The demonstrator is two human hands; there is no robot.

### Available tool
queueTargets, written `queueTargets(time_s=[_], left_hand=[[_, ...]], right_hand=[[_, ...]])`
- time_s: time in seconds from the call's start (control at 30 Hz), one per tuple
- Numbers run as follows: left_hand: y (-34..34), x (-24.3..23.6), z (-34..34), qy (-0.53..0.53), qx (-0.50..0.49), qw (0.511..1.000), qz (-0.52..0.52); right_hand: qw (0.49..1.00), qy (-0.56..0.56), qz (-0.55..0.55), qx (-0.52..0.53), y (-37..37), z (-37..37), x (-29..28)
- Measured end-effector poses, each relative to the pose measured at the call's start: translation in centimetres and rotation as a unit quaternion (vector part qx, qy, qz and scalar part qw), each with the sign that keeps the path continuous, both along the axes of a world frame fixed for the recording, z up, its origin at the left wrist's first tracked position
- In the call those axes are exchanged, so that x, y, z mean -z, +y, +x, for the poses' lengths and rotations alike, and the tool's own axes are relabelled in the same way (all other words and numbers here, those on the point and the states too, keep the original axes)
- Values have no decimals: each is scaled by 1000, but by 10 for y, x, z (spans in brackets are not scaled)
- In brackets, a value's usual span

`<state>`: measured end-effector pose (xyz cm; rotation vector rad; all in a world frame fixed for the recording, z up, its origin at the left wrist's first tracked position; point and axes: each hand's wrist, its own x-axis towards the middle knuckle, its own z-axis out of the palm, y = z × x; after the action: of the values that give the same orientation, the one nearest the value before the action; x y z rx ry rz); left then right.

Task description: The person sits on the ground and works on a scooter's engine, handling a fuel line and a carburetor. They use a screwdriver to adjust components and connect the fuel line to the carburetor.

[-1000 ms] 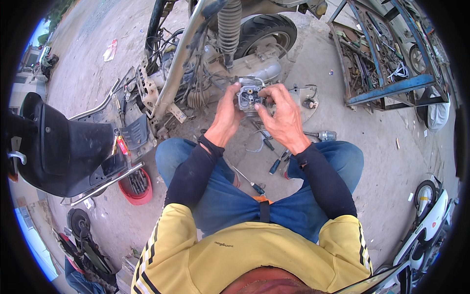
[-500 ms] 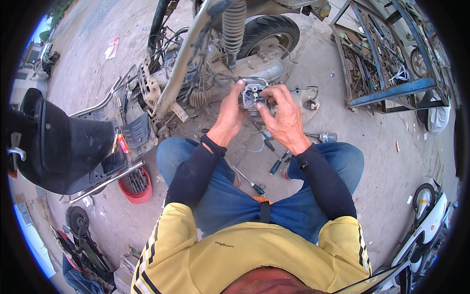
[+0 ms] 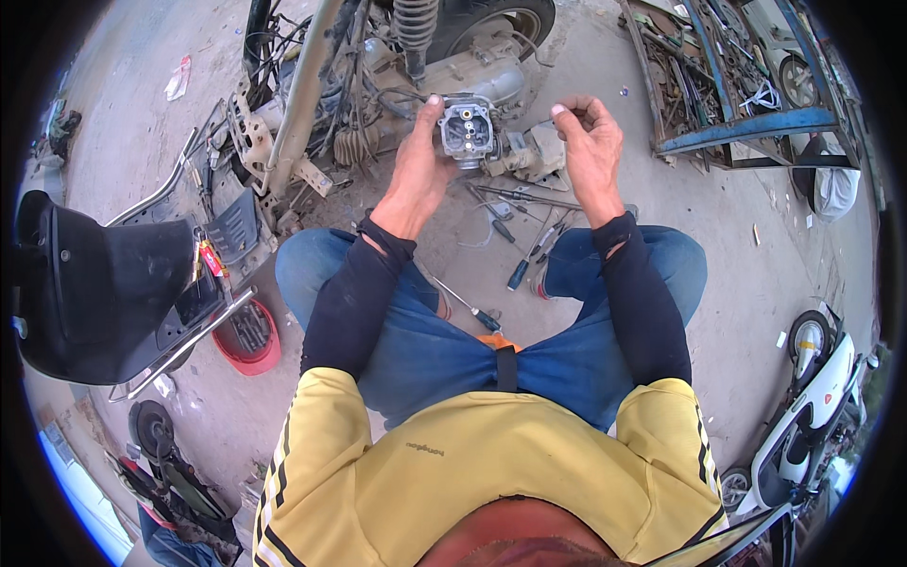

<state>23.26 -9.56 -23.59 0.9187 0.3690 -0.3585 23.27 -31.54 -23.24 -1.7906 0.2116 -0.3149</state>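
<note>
A grey metal carburetor [image 3: 467, 129] is in my left hand [image 3: 419, 175], the thumb along its upper left edge. Its open underside faces up, showing brass jets and a squarish rim. My right hand [image 3: 593, 156] is raised to the right of it, apart from it, with the thumb and fingertips pinched together. Whatever they hold, if anything, is too small to make out. Beyond my hands stands the stripped scooter, with its dirty engine [image 3: 487, 80], coil shock spring [image 3: 416, 33] and rear tyre [image 3: 453, 28].
Between my legs lie a blue-handled screwdriver [image 3: 518, 275], another screwdriver [image 3: 487, 319] and several other tools. A red basin [image 3: 268, 352] of metal parts sits at left, by a black scooter seat [image 3: 104, 283]. A blue-edged tool rack [image 3: 746, 129] stands at far right.
My right hand has drawn away from the carburetor, up and to the right, its fingers pinched. My left hand still holds the carburetor, now a little farther left and higher in view.
</note>
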Motion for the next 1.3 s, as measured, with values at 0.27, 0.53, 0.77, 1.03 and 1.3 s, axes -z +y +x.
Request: queueTargets(time_s=[0.27,0.53,0.77,1.03,1.3], left_hand=[[-2,6,0,10,-13,1000,-17],[-4,9,2,-2,-18,1000,-26],[-6,12,4,-4,-35,999,-21],[1,-3,-5,10,-5,1000,-7],[-4,3,-2,-4,-26,999,-29]], right_hand=[[982,178,-61,26,-23,-35,101],[830,445,-326,-77,-30,-126,256],[843,388,-343,-145,9,-170,302],[809,379,-417,-168,26,-148,345],[913,372,-167,-29,39,-121,279]])
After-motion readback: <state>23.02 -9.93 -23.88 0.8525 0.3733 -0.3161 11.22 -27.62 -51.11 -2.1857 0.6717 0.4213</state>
